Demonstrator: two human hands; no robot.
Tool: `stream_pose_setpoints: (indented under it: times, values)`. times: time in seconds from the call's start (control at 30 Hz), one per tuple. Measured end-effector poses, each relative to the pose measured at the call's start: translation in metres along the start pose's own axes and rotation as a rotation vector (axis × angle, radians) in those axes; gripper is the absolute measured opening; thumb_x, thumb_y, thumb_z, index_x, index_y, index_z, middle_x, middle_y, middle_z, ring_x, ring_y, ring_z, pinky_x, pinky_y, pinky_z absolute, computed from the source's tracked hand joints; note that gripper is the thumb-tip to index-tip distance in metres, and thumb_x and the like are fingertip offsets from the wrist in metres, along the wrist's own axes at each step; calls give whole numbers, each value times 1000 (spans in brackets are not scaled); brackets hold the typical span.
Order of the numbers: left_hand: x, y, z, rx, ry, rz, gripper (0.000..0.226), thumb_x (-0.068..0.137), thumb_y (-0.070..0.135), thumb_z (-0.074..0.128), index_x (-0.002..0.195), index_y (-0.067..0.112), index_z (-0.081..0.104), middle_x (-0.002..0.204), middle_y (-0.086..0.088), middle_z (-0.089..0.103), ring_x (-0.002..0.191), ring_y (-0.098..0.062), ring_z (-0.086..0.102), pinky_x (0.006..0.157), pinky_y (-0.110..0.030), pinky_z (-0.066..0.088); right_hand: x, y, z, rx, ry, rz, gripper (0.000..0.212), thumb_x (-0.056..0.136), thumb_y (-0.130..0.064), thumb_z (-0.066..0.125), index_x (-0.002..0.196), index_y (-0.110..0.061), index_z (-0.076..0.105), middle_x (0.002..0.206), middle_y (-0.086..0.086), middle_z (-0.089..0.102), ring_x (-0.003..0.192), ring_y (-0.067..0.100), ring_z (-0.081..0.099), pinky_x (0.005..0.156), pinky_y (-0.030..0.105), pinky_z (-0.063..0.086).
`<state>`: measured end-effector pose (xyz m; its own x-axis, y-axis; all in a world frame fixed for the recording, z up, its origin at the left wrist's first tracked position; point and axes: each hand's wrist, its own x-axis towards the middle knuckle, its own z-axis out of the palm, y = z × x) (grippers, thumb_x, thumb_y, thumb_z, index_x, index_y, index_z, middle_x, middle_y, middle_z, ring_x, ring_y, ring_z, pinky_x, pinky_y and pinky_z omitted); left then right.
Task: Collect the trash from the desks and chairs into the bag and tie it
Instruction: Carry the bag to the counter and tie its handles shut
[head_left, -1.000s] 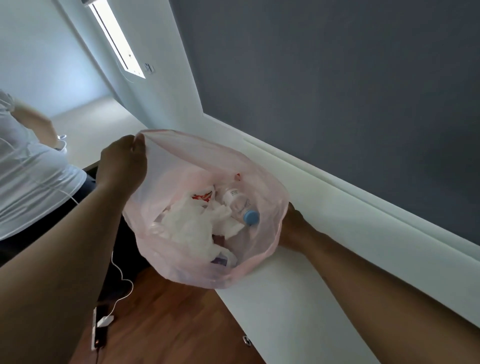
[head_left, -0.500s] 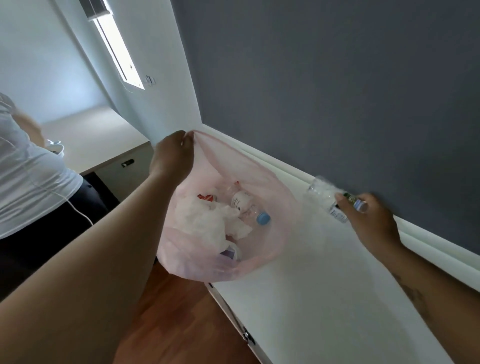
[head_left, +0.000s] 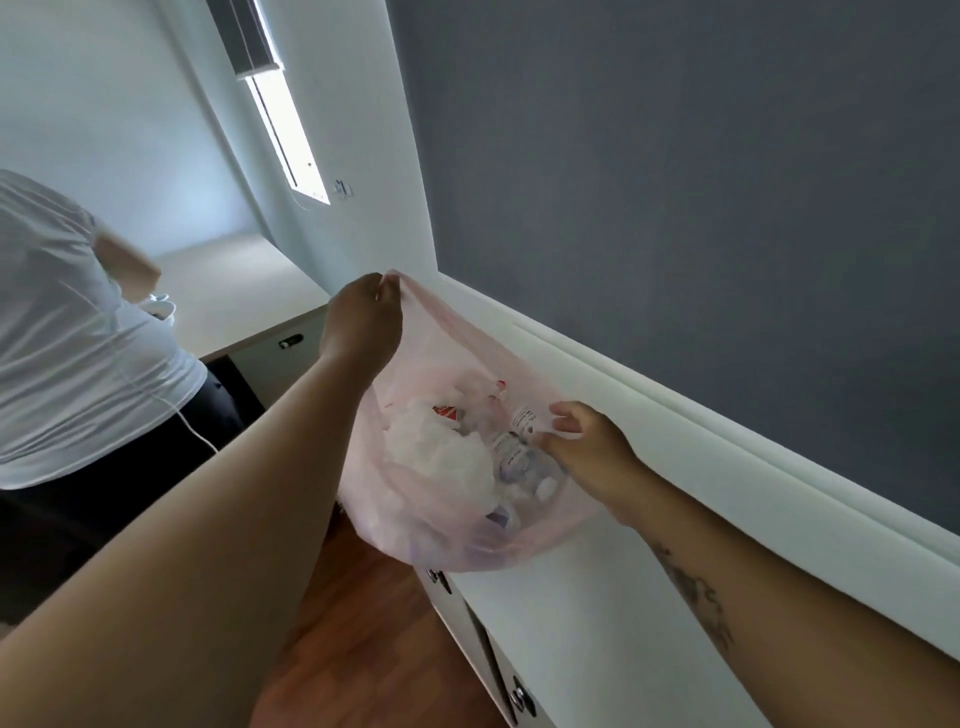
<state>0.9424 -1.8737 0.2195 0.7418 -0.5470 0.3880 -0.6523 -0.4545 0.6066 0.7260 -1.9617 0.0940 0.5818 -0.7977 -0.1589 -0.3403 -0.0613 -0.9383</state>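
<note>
Bag: a thin, see-through pink bag (head_left: 457, 525) hangs open in the air at the near edge of the white counter (head_left: 613, 597), its belly sagging over the counter's edge and the wooden floor (head_left: 363, 623).
Left hand: the left hand (head_left: 363, 322) is up high, fingers (head_left: 387, 291) pinched tight on the far rim of the bag, pulling it taut.
Right hand: the right hand (head_left: 592, 447) is at the near rim, by the mouth of the bag; thumb and fingers are curled and partly apart, touching the plastic film and right against a bottle. Whether it grips the rim, the bottle, or nothing firm, I cannot tell from here.
Bottle: a clear plastic bottle (head_left: 511, 441) lies tilted inside the bag, white label with dark print on it. The print is too small to read.
Other trash: a big wad of crumpled white tissue (head_left: 441, 457) fills the middle of the bag, a scrap of red-and-white wrapper (head_left: 447, 413) just behind it; the lettering is not legible.
Counter: runs along the dark grey wall (head_left: 675, 182), with drawers and metal handles (head_left: 519, 699) under it.
Bystander: a second person in a white shirt (head_left: 67, 338) stands at the left, back to us, a white cable (head_left: 192, 431) trailing down.
Window: a bright strip of window (head_left: 291, 140) with a blind at the top.
</note>
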Motion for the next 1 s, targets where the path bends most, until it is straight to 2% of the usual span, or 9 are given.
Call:
stream_pose_setpoints:
  times: [0.07, 0.13, 0.2, 0.3, 0.4, 0.6, 0.73, 0.87, 1.0]
  values:
    - [3, -7, -5, -3, 12, -15, 38, 104, 36, 33, 94, 14, 62, 91, -6, 57, 86, -26, 50, 77, -35, 40, -1, 11, -4, -214, 209, -135, 37, 85, -28, 68, 120, -20, 56, 119, 2, 58, 105, 22, 58, 75, 28, 46]
    - [5, -15, -9, 5, 25, -26, 43, 104, 37, 33, 94, 7, 63, 91, -7, 58, 86, -27, 51, 77, -35, 40, -2, 21, -9, -574, 395, -174, 56, 79, -39, 72, 126, -25, 47, 120, 5, 49, 109, 26, 48, 79, 36, 48]
    - [9, -22, -14, 1, 43, -48, 46, 103, 37, 34, 99, 4, 65, 91, -8, 60, 87, -29, 53, 75, -33, 38, -3, 33, -11, -741, 318, -6, 74, 78, -51, 71, 138, -28, 34, 129, 7, 41, 114, 29, 44, 87, 39, 45]
    - [15, -27, -30, 50, 80, -57, 46, 104, 37, 33, 105, 7, 67, 98, -8, 62, 93, -29, 54, 78, -30, 36, 2, 38, -11, -580, 208, 79, 26, 96, -34, 50, 113, -14, 54, 117, 11, 59, 102, 33, 57, 79, 34, 46]
    - [24, -35, -54, 93, 147, -47, 46, 105, 33, 32, 106, 5, 69, 114, -19, 66, 109, -36, 57, 92, -36, 40, 18, 1, -6, -279, 198, -61, 16, 96, -17, 42, 88, -12, 56, 94, 8, 63, 85, 30, 58, 66, 32, 41]
    - [34, -55, -91, 42, 242, -156, 41, 103, 30, 34, 106, 10, 69, 107, -15, 66, 95, -33, 57, 83, -35, 40, 31, -56, 22, 24, -177, -202, 37, 94, -17, 51, 130, -23, 56, 120, -2, 61, 108, 17, 57, 91, 30, 48]
    - [33, -58, -82, -23, 239, -221, 42, 101, 36, 32, 105, 18, 70, 95, -18, 66, 75, -30, 56, 77, -38, 47, 42, 0, 17, 54, 36, -119, 56, 95, -47, 48, 145, -29, 35, 133, -2, 52, 123, 21, 50, 101, 37, 43]
    - [29, -47, -62, -83, 226, -251, 41, 100, 46, 34, 96, 26, 69, 89, -24, 63, 71, -38, 58, 74, -41, 50, 52, 64, -4, -327, 298, -101, 59, 96, -46, 42, 148, -21, 32, 151, 9, 39, 137, 31, 33, 110, 43, 31]
    - [30, -49, -53, -46, 231, -250, 46, 98, 49, 34, 100, 23, 71, 103, -27, 66, 92, -44, 65, 86, -48, 52, 54, 102, -18, -920, -72, -182, 106, 72, -83, 44, 152, -34, -5, 162, 7, -12, 148, 35, -9, 118, 51, 2]
